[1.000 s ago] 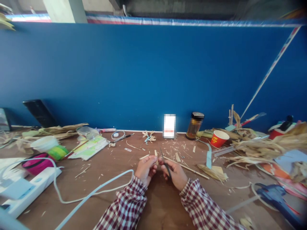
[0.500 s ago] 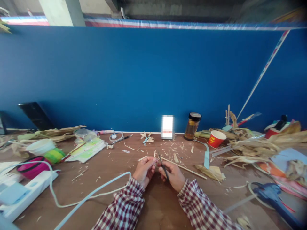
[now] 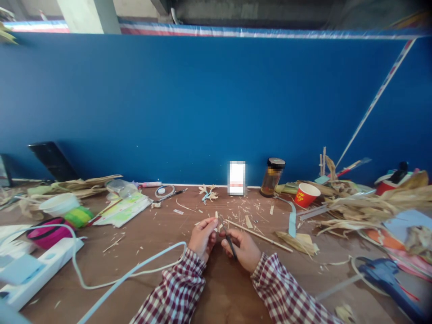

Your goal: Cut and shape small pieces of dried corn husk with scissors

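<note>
My left hand [image 3: 201, 239] is closed in a pinch on a small pale strip [image 3: 216, 216], which looks like dried corn husk and sticks up past the fingertips. In my right hand [image 3: 245, 250] is a pair of dark, slim scissors [image 3: 230, 244], their tips pointing up beside the strip. Whether the blades touch the strip I cannot tell. Just beyond the right hand a thin pale stick [image 3: 266, 237] lies across the table, among scattered husk shavings. A small star-shaped husk piece [image 3: 208, 193] rests farther back.
Right of the hands are a husk piece [image 3: 299, 243], a red paper cup [image 3: 308, 195], a jar with amber liquid [image 3: 272, 179], heaped dried husks [image 3: 357, 204] and a blue glue gun [image 3: 381, 272]. To the left lie a white power strip [image 3: 40, 274] and a looping pale cable [image 3: 135, 270].
The left fingers have lifted slightly and more of the pale strip shows above them. The scissors have shifted a little left and tilt more. The view has moved slightly.
</note>
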Demonstrator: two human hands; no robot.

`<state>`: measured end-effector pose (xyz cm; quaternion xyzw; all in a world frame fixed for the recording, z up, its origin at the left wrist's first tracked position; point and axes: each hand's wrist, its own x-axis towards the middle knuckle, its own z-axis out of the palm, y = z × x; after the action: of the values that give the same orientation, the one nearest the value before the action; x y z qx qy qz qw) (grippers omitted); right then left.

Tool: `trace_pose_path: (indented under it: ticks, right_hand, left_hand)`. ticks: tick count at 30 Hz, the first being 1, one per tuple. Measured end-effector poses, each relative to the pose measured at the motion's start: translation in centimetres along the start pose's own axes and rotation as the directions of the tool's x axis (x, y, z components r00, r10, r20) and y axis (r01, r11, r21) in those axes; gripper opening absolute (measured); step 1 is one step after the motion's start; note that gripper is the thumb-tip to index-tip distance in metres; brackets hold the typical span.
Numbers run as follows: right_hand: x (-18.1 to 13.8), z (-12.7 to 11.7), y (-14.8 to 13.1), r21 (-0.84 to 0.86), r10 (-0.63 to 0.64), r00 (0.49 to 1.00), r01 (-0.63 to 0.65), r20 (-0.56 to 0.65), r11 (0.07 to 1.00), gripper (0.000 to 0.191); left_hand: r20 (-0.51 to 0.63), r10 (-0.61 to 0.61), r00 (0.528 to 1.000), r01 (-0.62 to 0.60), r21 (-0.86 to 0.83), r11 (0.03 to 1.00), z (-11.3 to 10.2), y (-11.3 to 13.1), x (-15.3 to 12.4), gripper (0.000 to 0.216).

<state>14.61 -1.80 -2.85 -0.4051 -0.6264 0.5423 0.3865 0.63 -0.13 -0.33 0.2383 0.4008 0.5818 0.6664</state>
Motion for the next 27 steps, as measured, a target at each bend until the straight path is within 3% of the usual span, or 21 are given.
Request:
trace_pose_path:
  ticks: [27]
  right_hand:
    - [-0.14,-0.01,-0.45,-0.057,-0.006,1.000,0.007,0.009,0.998,0.037]
  left_hand:
    - [0.022,-0.055,0.998,0.052,0.102,0.993,0.09,0.24,-0.18,0.028]
